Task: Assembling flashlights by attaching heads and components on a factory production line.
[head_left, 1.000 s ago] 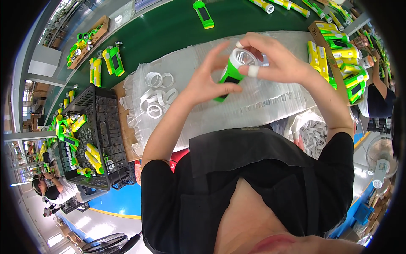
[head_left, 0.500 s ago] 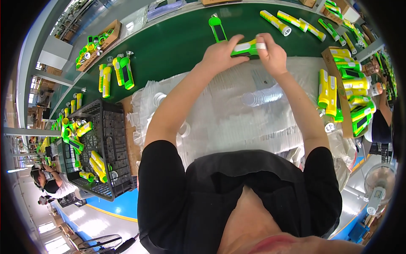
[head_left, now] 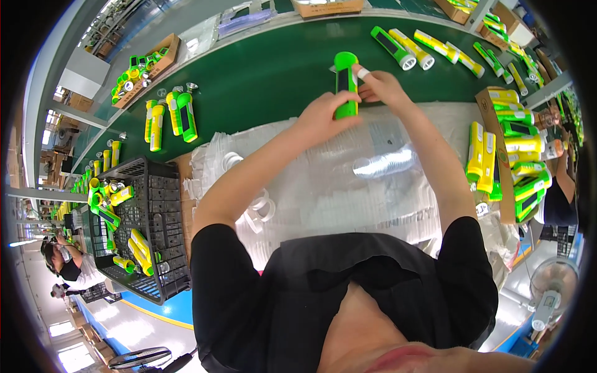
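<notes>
A green flashlight [head_left: 346, 73] with a dark panel on its front stands nearly upright in the picture, over the far part of the green belt. My left hand [head_left: 328, 113] is closed around its lower end. My right hand [head_left: 382, 88], with white tape round one finger, reaches its right side. The taped finger is stretched to the flashlight's edge and the hand's fingers are apart. To the right, another green flashlight [head_left: 393, 47] lies on the belt beside a yellow one [head_left: 413, 48].
A clear-wrapped stack [head_left: 323, 186] with round clear discs [head_left: 385, 163] lies before me. A black crate [head_left: 168, 233] of flashlights stands at left, a carton [head_left: 497, 146] of them at right. More flashlights [head_left: 157, 126] stand on the green belt [head_left: 249, 81].
The flashlight held crosswise in both hands is gone from them; one more now lies at right on the belt. The green flashlight that lay ahead is now in my left hand.
</notes>
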Available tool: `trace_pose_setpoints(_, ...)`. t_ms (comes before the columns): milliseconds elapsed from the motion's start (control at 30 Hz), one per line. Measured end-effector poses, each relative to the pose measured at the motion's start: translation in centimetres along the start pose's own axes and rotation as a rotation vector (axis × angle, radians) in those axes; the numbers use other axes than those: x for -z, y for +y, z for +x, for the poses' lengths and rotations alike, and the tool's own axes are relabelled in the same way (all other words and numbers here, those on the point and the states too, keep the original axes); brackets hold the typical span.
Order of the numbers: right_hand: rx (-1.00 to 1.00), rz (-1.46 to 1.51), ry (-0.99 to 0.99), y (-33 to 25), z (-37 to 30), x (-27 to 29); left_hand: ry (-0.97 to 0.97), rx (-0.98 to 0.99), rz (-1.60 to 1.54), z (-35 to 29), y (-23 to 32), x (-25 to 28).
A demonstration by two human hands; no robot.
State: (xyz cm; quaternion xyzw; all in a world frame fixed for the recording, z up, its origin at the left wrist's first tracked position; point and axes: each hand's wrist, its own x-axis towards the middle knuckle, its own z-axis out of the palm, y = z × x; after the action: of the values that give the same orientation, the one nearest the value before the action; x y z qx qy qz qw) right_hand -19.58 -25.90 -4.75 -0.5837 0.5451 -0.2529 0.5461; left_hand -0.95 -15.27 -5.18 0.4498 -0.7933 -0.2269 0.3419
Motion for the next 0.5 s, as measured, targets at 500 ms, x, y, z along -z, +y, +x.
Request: trace_pose_setpoints(500, 0.207, 0.766, -0.608, 3.4, -22.9, -9.3, 0.482, 0.281, -0.956, -11.3, 9.5, -2.1)
